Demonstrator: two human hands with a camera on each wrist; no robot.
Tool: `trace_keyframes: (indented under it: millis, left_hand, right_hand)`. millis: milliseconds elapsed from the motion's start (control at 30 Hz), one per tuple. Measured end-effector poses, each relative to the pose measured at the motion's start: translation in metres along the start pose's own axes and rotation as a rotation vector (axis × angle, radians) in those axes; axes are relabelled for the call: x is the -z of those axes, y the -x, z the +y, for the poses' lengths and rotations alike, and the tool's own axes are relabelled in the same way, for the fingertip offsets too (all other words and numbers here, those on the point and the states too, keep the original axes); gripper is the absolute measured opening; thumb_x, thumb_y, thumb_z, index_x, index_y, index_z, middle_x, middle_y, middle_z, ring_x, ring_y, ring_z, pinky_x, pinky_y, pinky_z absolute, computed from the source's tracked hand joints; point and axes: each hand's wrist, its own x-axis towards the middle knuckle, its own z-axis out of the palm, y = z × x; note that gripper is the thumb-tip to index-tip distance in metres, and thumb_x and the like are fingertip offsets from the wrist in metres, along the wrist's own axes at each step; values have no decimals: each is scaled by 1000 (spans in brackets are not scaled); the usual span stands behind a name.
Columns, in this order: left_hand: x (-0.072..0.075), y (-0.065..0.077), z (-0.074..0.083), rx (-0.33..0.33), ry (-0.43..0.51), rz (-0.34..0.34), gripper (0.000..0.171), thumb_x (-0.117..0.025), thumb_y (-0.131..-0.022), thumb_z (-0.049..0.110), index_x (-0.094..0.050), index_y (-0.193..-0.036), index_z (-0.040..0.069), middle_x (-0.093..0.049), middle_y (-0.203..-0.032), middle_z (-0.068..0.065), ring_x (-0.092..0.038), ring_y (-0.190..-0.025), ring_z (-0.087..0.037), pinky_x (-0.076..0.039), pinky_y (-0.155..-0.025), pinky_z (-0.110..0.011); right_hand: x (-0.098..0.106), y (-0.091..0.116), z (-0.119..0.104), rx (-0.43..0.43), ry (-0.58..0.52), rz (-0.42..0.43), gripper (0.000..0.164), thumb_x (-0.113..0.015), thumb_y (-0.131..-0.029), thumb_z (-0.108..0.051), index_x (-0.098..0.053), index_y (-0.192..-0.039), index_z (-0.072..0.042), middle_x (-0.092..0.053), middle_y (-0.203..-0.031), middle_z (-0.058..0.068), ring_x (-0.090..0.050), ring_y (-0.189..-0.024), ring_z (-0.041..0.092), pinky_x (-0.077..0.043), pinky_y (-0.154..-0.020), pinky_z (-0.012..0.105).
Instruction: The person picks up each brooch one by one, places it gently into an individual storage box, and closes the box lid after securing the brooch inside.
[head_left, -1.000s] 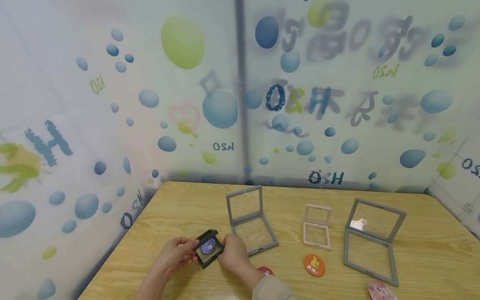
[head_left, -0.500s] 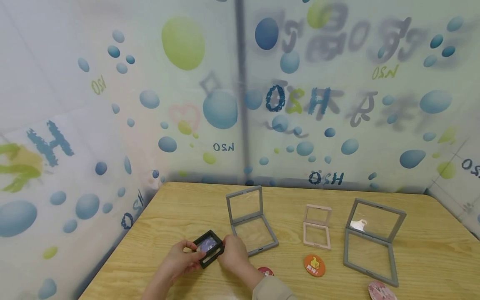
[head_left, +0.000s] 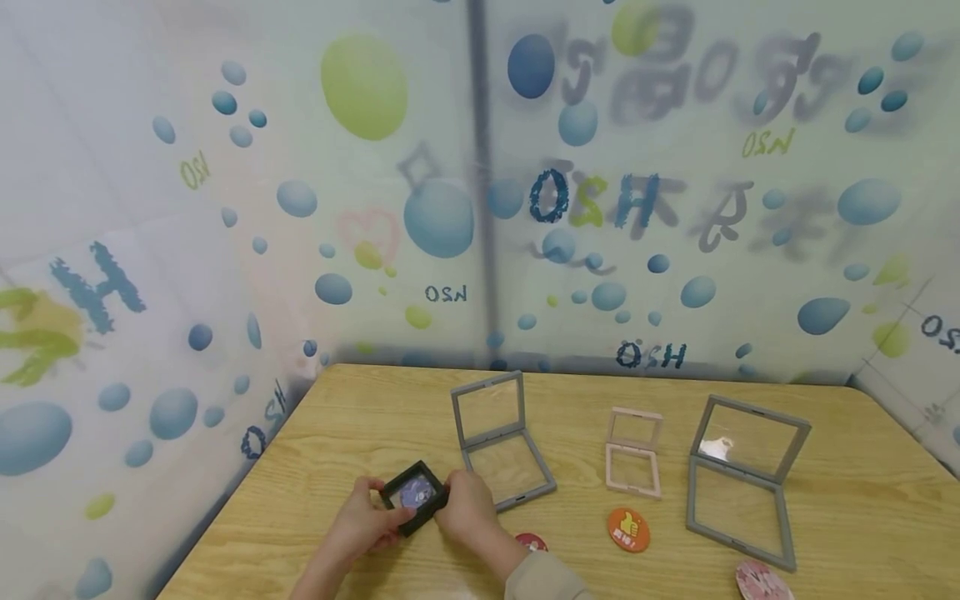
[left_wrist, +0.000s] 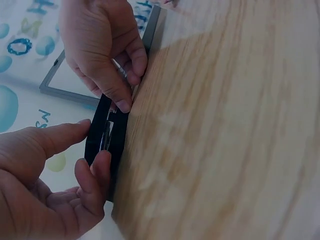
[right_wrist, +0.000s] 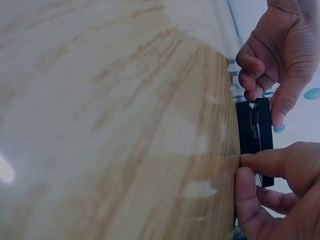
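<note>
A small square black display case [head_left: 400, 474] with clear film windows lies on the table, a round purple-blue badge [head_left: 417, 492] showing through it. My left hand [head_left: 358, 521] holds its left side, thumb on the upper half. At the opposite corner, my right hand [head_left: 467, 507] pinches the lower half between thumb and fingers. Seen edge-on in the left wrist view, the case [left_wrist: 119, 135] has its two halves almost together, a narrow gap between them. The same slit shows on the case [right_wrist: 262, 125] in the right wrist view.
Behind the right hand stands an open grey display case [head_left: 542, 457]; farther right are a small open pink one [head_left: 633, 450] and another open grey one [head_left: 786, 525]. Round badges lie near the front: red [head_left: 532, 542], orange [head_left: 628, 530] and pink [head_left: 761, 580]. A printed curtain [head_left: 600, 275] backs the table.
The black case's raised lid has come down over the badge. The left hand has shifted right, its thumb moving onto the lid. The right hand has stayed at its corner.
</note>
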Motion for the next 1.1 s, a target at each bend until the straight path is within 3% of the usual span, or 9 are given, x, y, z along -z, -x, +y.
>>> trace_keyframes:
  millis: [200, 633, 900, 1100]
  left_hand:
    - [1, -2, -1, 0, -54, -11, 80, -74, -72, 10, -20, -129, -5, -55, -73, -16, -57, -48, -15, -45, -44, -25]
    - [-1, 0, 3, -42, -121, 15, 70, -75, -70, 9, -32, -123, -6, -53, -71, -13, -54, -46, -14, -45, -43, -26]
    - [-3, 0, 9, -103, -307, 71, 67, -78, -65, 12, -39, -116, -8, -54, -66, -10, -52, -44, -13, -43, -42, -25]
    - [-3, 0, 10, -93, -344, 74, 66, -78, -66, 11, -39, -115, -9, -54, -64, -8, -51, -44, -13, -42, -42, -24]
  right_hand:
    - [0, 0, 0, 0, 3, 3, 20, -72, -57, 1, -58, -70, -2, -53, -66, 2, -50, -62, 16, -42, -55, 29]
    - [1, 0, 0, -2, 5, -1, 21, -74, -57, 1, -59, -72, -1, -55, -68, 3, -52, -64, 17, -43, -57, 30]
    - [0, -1, 1, -4, 1, 6, 21, -74, -57, 0, -58, -71, -3, -54, -67, 2, -51, -62, 16, -43, -56, 29]
    - [0, 0, 1, 5, -5, -9, 22, -75, -58, 0, -58, -73, -2, -54, -68, 2, -51, -63, 16, -43, -57, 29]
